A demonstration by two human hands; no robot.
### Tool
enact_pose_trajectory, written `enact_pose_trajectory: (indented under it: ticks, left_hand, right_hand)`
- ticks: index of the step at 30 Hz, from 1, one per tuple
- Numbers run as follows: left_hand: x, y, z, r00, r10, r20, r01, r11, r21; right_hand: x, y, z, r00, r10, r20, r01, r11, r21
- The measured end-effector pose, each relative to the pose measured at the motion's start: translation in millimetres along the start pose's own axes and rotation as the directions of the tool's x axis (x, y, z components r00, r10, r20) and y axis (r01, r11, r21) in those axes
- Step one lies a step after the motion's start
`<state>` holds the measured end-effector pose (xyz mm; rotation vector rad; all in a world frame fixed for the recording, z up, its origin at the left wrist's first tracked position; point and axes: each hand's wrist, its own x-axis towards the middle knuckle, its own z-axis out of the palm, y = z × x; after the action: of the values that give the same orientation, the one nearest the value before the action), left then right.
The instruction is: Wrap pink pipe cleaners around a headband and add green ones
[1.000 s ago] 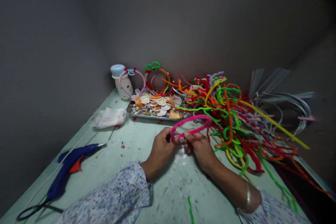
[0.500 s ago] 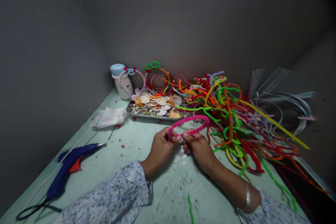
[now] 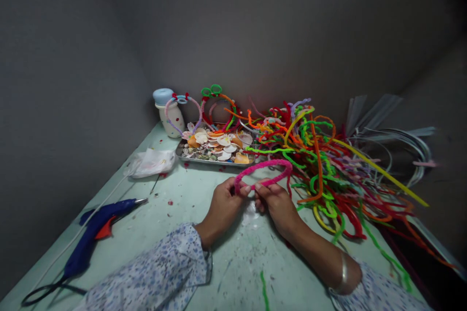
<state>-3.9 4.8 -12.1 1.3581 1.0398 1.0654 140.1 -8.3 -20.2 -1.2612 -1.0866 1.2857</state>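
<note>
A pink fuzzy ring (image 3: pixel 264 167) is held above the table, its near side between my two hands. My left hand (image 3: pixel 226 202) is closed on the ring's left end, thumb and fingers pinching it. Close beside it, my right hand (image 3: pixel 278 204) pinches the near edge of the ring with thumb and forefinger. Behind the ring lies a metal tray (image 3: pixel 215 161) of shells and flower-like pieces. To the right spreads a tangled heap of coloured pipe cleaners (image 3: pixel 310 146).
A blue glue gun (image 3: pixel 87 243) with a cord lies at the left, near a plastic packet (image 3: pixel 152 163). Behind stand a white jar (image 3: pixel 171 119) and two decorated hoops. Clear strips and coils (image 3: pixel 404 141) are at right; a green piece (image 3: pixel 264 291) lies in front.
</note>
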Motion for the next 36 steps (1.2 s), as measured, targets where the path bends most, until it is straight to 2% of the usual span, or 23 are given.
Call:
enact_pose_trajectory:
  ticks: [14,26,36]
  left_hand:
    - [2.6,2.2,-0.6,0.999,-0.037,-0.001,0.037,0.999,0.010]
    - [1.5,0.4,0.2,1.000,-0.017,-0.026,0.019,0.998,0.063]
    - [2.6,4.9,0.3,1.000,-0.015,0.011,0.015,1.000,0.021]
  right_hand:
    - [-3.3,-0.7,1.4,1.000,0.004,0.014,-0.004,0.999,-0.035]
    - [-2.8,-0.6,1.2,1.000,0.017,-0.012,-0.017,0.999,-0.036]
    - [-4.2,-2.7,2.0,1.000,0.001,0.015,-0.001,1.000,-0.028]
